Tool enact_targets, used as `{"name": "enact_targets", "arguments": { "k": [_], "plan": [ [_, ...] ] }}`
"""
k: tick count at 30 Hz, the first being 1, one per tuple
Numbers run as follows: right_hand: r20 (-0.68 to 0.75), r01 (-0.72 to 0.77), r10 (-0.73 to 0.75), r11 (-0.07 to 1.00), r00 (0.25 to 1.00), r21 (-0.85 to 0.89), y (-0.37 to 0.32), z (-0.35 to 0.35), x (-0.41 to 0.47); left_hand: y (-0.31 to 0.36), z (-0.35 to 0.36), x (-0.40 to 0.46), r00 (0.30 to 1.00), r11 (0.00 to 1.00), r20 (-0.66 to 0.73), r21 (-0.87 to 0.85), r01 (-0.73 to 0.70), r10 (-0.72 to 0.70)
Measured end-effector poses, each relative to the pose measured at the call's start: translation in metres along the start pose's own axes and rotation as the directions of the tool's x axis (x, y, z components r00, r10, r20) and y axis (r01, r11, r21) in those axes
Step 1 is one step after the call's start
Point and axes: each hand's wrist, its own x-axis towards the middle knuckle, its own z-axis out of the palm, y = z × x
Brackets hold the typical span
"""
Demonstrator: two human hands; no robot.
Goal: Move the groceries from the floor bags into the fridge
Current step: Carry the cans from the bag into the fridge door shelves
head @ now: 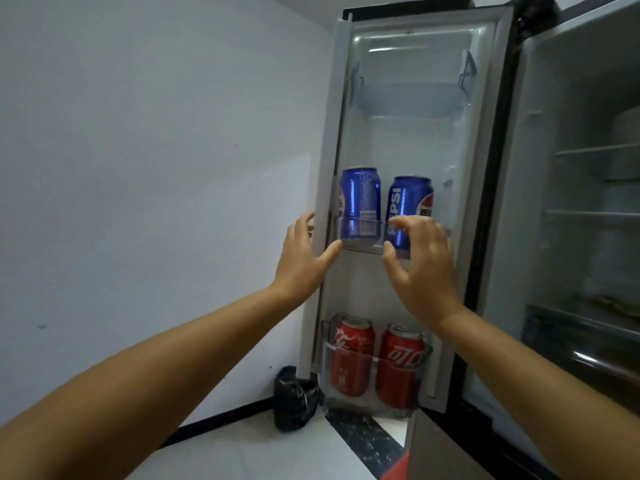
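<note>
The fridge door [408,140] stands open in front of me. Two blue Pepsi cans [360,199] [410,199] stand upright in its middle door shelf [363,245]. In the bottom door shelf [377,362] are two red cola cans [353,355] [400,365]. My left hand [303,258] is at the door's left edge, fingers spread, thumb touching the middle shelf's lower corner. My right hand [422,265] hovers in front of the right Pepsi can with fingers and thumb curved apart, holding nothing.
The fridge interior [588,188] with glass shelves lies open at the right. A black bag [292,401] sits on the floor by the wall below the door. The top door shelf [408,98] holds nothing. A white wall fills the left.
</note>
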Motion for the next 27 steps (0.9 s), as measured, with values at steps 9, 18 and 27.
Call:
{"name": "enact_targets", "arguments": {
  "k": [9,18,27],
  "plan": [
    [0.560,-0.120,0.033,0.985,0.828,0.120,-0.138,0.068,-0.092,-0.090,-0.151,-0.138,0.976,0.955,0.071,0.233,0.185,-0.206],
    [0.906,-0.196,-0.108,0.959,0.410,0.203,-0.394,0.158,-0.204,-0.167,-0.400,-0.315,0.839,0.729,-0.035,0.477,0.491,-0.543],
    [0.883,-0.066,-0.439,0.888,0.167,0.455,-0.601,0.225,-0.258,-0.197,-0.583,-0.437,0.654,0.467,-0.335,0.491,0.735,-0.678]
  ]
}}
